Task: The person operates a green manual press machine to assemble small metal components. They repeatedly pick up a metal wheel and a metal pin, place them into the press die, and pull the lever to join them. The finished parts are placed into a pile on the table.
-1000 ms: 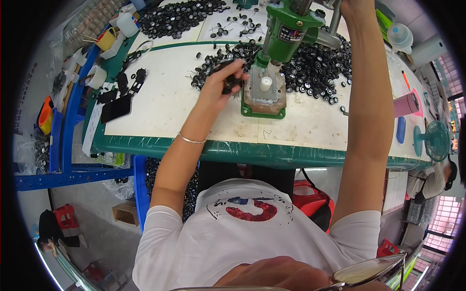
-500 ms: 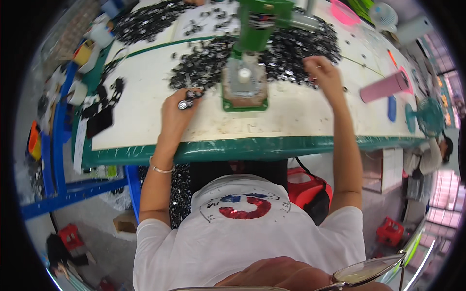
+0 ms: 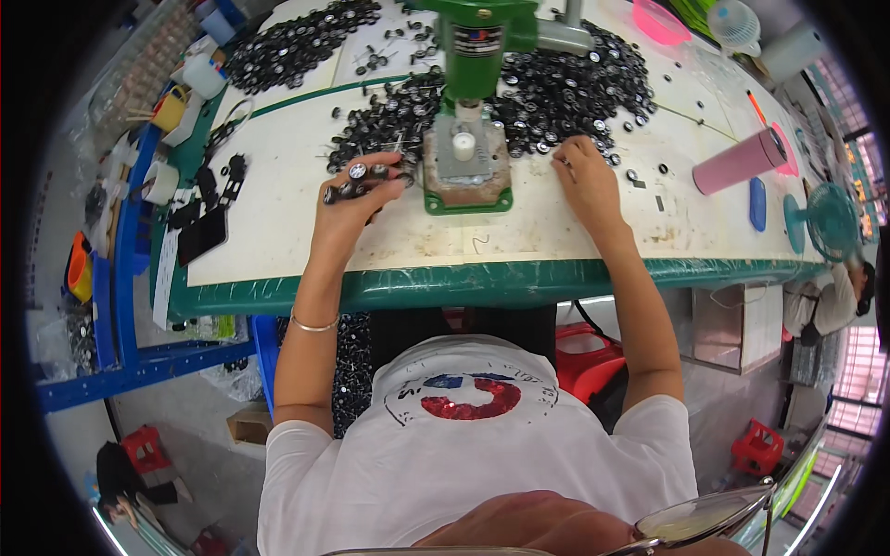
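Hands off the press, both back at the parts on the table.

Vs. a sec earlier: right hand (image 3: 586,185) had come down off the raised lever of the green hand press (image 3: 471,111) and lay at the near edge of the pile of small black round parts (image 3: 556,88), fingers curled into it; grip state there can't be told, fingertips hid any pick. Left hand (image 3: 357,195) had pulled back left of the press base, closed around a few black parts w/ silvery faces (image 3: 357,172), held just above the white table (image 3: 278,232). Judged: one press stroke done, next piece being fetched. Parts looked like dark, shiny, button-size discs, heaped behind & around the press.
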`<state>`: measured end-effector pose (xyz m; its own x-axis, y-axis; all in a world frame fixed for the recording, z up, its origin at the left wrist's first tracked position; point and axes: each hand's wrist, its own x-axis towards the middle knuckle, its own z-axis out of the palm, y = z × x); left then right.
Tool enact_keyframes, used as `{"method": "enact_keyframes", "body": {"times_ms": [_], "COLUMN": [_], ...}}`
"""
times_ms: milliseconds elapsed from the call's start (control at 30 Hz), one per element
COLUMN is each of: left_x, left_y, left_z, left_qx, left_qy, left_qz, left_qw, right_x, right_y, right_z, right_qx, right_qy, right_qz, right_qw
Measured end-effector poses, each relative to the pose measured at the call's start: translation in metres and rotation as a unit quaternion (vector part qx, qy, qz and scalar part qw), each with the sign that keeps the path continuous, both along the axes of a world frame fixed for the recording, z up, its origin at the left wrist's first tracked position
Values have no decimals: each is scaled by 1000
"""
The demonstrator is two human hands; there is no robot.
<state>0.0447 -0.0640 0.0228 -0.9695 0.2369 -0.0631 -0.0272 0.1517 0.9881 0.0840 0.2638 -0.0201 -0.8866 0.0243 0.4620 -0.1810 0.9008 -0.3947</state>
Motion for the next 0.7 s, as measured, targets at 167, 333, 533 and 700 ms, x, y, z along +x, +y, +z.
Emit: {"method": "enact_keyframes", "body": {"times_ms": [167,333,533,700], "left_x": [-20,-44,-47,-45], "left_y": [10,38,46,40], "left_z": [-3,-21,-19,-27], "left_qx": [273,401,391,312], "left_qy": [-102,-189,-174,-138], "left_qz": [-106,-106,-136,-108], "left_qw": [950,890,893,934], "right_x": [14,5,-30,-37], "right_y": [0,-10,-70,-92], "right_z": [0,11,41,34], "right_qx": [16,-138,-263,-227], "right_qy": [-11,-18,5,-42], "right_qz": [23,58,143,138], "right_qw": [1000,989,954,963]}}
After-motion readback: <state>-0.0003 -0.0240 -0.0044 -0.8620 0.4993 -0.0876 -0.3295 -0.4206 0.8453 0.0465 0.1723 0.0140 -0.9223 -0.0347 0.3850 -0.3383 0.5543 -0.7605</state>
